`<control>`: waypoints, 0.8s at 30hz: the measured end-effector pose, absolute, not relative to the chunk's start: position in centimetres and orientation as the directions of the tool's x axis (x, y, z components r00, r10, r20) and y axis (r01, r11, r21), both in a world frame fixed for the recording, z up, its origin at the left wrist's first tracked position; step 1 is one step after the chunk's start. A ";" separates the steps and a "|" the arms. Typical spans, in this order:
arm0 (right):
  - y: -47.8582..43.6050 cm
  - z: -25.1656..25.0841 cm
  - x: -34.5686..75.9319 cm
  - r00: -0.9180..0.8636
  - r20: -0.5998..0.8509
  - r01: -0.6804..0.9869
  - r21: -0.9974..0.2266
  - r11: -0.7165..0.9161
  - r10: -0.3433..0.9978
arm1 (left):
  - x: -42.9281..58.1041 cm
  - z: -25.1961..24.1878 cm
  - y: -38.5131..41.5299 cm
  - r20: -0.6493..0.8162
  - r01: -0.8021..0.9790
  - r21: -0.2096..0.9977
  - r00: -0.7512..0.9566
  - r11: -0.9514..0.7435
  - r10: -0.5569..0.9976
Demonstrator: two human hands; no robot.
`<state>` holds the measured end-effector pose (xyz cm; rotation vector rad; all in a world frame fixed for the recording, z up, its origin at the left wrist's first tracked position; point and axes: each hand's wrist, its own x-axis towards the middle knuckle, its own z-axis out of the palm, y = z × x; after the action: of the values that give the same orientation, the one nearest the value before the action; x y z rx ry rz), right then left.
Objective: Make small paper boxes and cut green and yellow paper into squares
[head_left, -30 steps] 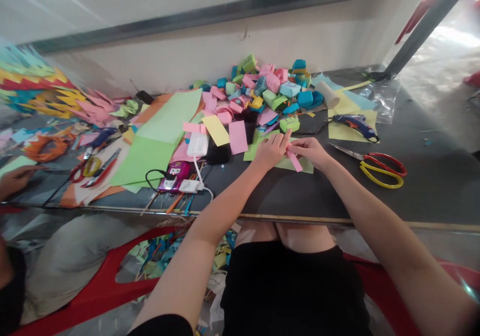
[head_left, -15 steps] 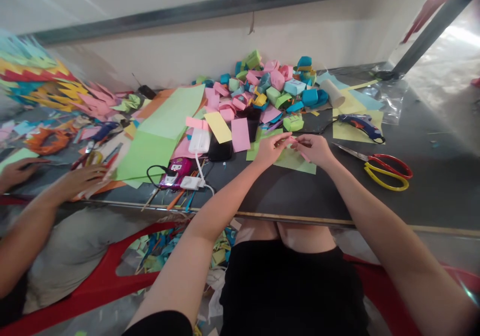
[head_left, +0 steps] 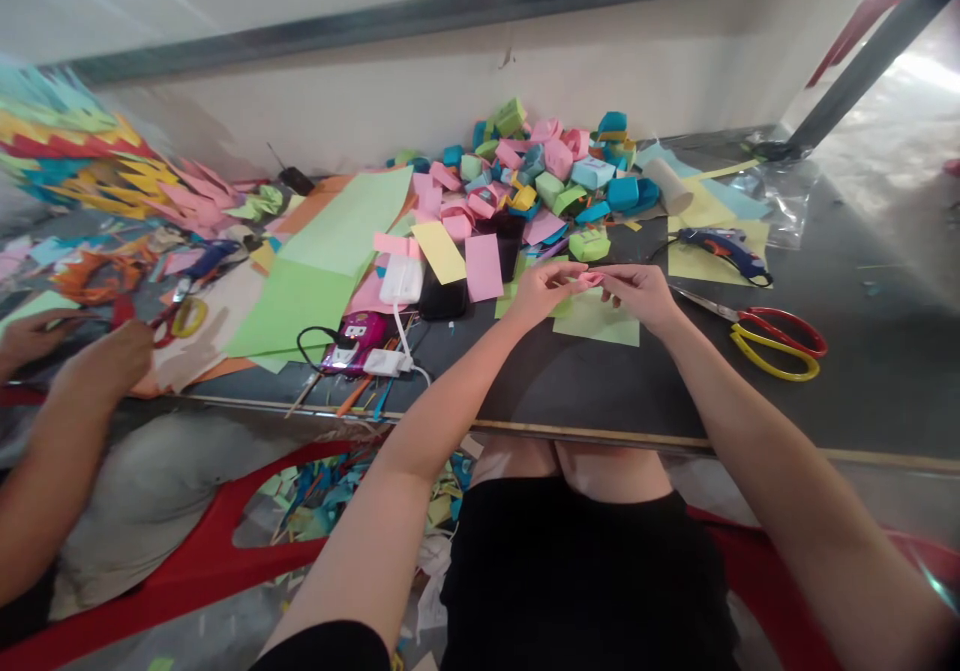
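Note:
My left hand (head_left: 545,292) and my right hand (head_left: 636,293) meet over the dark table (head_left: 862,391), both pinched on a small pink paper strip (head_left: 590,278) held between their fingertips. Under them lies a light green paper sheet (head_left: 598,319). Just beyond the hands sits a small green folded paper box (head_left: 589,245), and behind it a heap of folded paper boxes (head_left: 544,166) in pink, blue, green and yellow.
Red-and-yellow scissors (head_left: 765,336) lie to the right, a blue glue gun (head_left: 724,248) on yellow paper beyond them. Large green sheets (head_left: 322,266), a pink phone (head_left: 352,336) and a white charger (head_left: 400,281) lie left. Another person's hands (head_left: 97,356) work at the far left near more scissors.
The pink strip went from hanging down below my right hand to being held short between both hands' fingertips. The other person's hand at the left came into view and reached onto the table.

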<state>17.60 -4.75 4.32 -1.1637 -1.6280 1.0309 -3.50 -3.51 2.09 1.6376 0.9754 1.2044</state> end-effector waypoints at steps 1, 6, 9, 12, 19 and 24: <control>-4.8 4.3 17.7 -0.189 0.172 0.295 -0.929 0.223 0.967 | -3.6 2.2 -3.5 0.292 0.109 0.939 0.250 -0.326 0.923; -4.7 4.0 17.8 -0.165 0.219 0.424 -0.865 0.270 0.962 | -3.6 1.9 -3.3 0.244 0.166 0.938 0.300 -0.303 0.922; -4.4 3.6 17.8 -0.173 0.218 0.384 -0.883 0.269 0.961 | -3.3 1.5 -3.0 0.230 0.088 0.962 0.262 -0.260 0.937; -4.0 3.0 17.9 -0.168 0.205 0.338 -0.907 0.251 0.964 | -3.1 1.3 -2.9 0.243 0.056 0.964 0.227 -0.261 0.943; -3.9 2.7 18.0 -0.157 0.378 0.600 -0.697 0.392 0.912 | -3.0 1.3 -3.0 0.226 0.068 0.969 0.135 -0.237 0.965; -4.2 3.4 18.2 -0.249 0.457 0.648 -0.577 0.498 0.854 | -3.0 1.4 -2.9 0.228 0.028 0.973 0.079 -0.230 0.971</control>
<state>18.19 -4.19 3.38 -1.2328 -1.9891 0.3480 -3.00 -2.88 1.35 1.4400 1.0615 1.3016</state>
